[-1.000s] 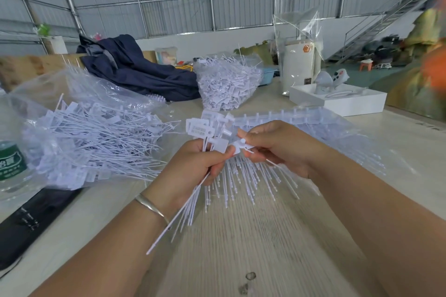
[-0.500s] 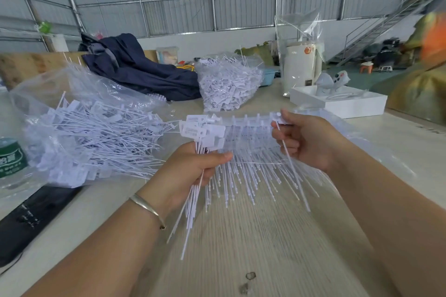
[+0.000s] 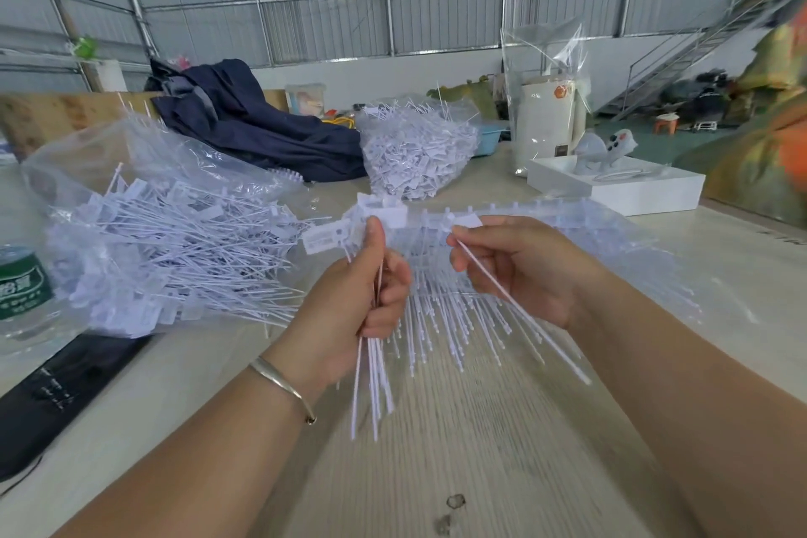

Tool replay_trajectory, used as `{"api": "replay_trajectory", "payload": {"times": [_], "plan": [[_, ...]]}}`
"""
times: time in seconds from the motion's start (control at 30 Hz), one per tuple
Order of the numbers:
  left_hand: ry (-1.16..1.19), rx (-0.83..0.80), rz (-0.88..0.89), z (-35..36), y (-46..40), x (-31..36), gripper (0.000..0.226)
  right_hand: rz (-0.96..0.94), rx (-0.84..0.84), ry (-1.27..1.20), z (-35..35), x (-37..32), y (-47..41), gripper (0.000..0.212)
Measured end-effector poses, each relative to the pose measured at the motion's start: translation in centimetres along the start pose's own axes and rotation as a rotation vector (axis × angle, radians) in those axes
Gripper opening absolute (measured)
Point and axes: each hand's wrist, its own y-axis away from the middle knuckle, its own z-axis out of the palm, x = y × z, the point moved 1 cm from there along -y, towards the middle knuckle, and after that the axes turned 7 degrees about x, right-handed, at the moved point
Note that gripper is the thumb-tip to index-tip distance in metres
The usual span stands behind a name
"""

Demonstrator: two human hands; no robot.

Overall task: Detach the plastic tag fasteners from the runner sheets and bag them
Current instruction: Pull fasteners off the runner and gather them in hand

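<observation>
Nearest, at lower centre, the left hand (image 3: 353, 306) grips a bundle of detached fasteners (image 3: 375, 380), its fingers curled round their stems, tag heads above the thumb. Right of centre, the right hand (image 3: 524, 271) pinches a single fastener (image 3: 519, 310); whether its head is already free of the runner sheet (image 3: 546, 232) lying just behind on the surface (image 3: 436, 450) is unclear. A skewed pull could likely snap the thin stem, and the growing bundle may slip and scatter. Further back at left, the open bag (image 3: 144, 205) holds loose fasteners; a fuller bag (image 3: 419, 144) stands upper centre.
</observation>
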Motion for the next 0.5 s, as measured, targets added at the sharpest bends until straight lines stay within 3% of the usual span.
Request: {"api": "replay_trajectory", "payload": {"times": [0.17, 0.37, 0.5], "plan": [[0.099, -0.024, -0.024, 0.8, 0.0, -0.3, 0.078, -0.069, -0.026, -0.011, 1.3, 0.1, 0.4, 0.009], [0.064, 0.126, 0.110, 0.7, 0.0, -0.2, 0.053, -0.221, 0.029, 0.101, 1.8, -0.2, 0.8, 0.016], [-0.060, 0.065, 0.148, 0.7, 0.3, -0.2, 0.047, -0.276, 0.058, -0.009, 2.1, -0.2, 0.9, 0.009]]}}
